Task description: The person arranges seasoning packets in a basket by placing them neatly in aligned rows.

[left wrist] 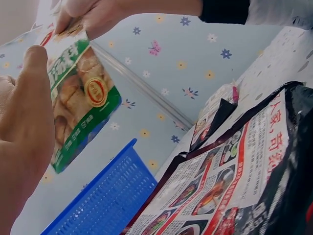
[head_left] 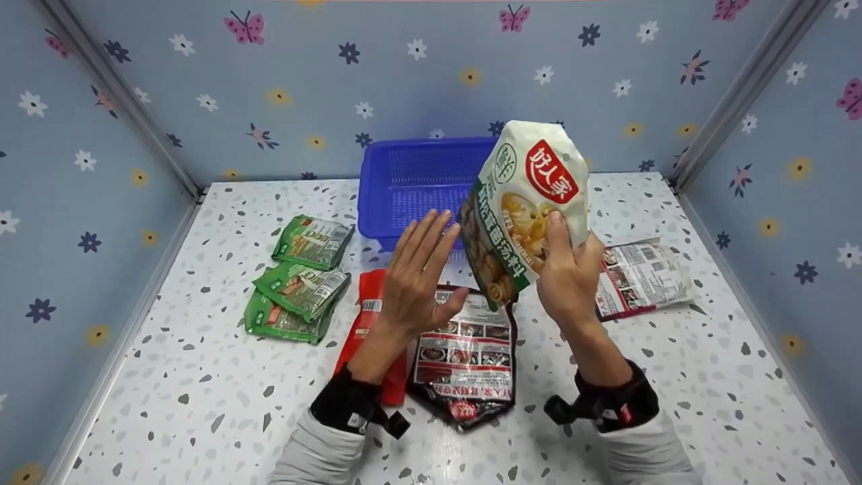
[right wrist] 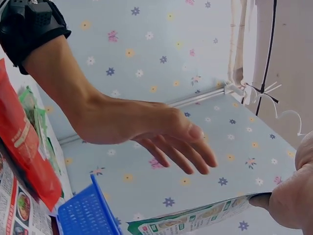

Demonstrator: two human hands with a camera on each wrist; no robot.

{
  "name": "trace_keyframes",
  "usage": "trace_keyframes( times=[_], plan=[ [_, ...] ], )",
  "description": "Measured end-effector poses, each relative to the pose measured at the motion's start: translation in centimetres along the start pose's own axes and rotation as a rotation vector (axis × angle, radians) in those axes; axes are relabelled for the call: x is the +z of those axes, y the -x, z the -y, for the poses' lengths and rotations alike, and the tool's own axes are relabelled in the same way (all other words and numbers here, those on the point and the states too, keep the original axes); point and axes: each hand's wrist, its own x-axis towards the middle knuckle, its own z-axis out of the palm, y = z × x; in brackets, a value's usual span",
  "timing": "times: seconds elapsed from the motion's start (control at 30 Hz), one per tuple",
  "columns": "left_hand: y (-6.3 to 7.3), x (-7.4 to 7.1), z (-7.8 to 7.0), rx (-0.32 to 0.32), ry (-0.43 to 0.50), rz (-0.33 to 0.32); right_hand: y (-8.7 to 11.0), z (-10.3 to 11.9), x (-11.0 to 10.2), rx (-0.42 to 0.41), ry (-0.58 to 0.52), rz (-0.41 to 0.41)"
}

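Note:
A white and green pouch of soup seasoning [head_left: 495, 222] is held up in my right hand [head_left: 569, 276], thumb across its printed front. The pouch tilts above the table, in front of part of the blue basket [head_left: 367, 202]. Left of the pouch, my left hand [head_left: 421, 286] is raised with straight fingers and holds nothing. In the right wrist view a gap shows between the left hand [right wrist: 146, 122] and the pouch [right wrist: 195, 218]. Below the left hand lies a black-edged pouch [head_left: 465, 364], its back label up, beside a red packet [head_left: 357, 337] partly covered by the forearm.
Several green packets [head_left: 313, 242] lie at the left of the speckled table [head_left: 195, 404], two overlapping. Another pouch [head_left: 646, 276] lies label up at the right. Patterned walls [head_left: 323, 74] enclose the back and sides, with the basket close to the back one.

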Motion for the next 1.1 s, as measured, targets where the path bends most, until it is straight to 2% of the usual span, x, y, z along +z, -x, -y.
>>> trace_keyframes(
  times=[0.13, 0.27, 0.43, 0.57, 0.73, 0.87, 0.97, 1.1],
  plan=[
    [0.1, -0.2, 0.8, -0.048, -0.005, 0.009, -0.5, 0.2, -0.6, -0.019, 0.001, -0.027],
    [0.1, -0.4, 1.7, -0.119, 0.01, 0.057, -1.0, 0.5, -1.2, -0.033, 0.005, -0.054],
    [0.4, -0.3, 3.0, -0.238, 0.039, 0.19, -1.3, 0.8, -1.7, -0.055, 0.008, -0.062],
    [0.9, -0.2, 4.0, -0.311, 0.015, 0.327, -1.5, 0.7, -1.8, -0.063, 0.001, -0.057],
    [1.2, 0.2, 5.7, -0.338, -0.064, 0.469, -1.7, 0.7, -1.9, -0.062, -0.01, -0.047],
    [1.5, 0.4, 7.4, -0.37, -0.126, 0.536, -1.8, 0.8, -2.0, -0.067, -0.011, -0.057],
    [2.1, 0.7, 8.4, -0.391, -0.15, 0.569, -1.9, 0.8, -2.1, -0.074, -0.005, -0.067],
    [2.7, 1.2, 9.3, -0.373, -0.177, 0.566, -2.0, 0.8, -2.0, -0.076, 0.005, -0.059]
  ],
)
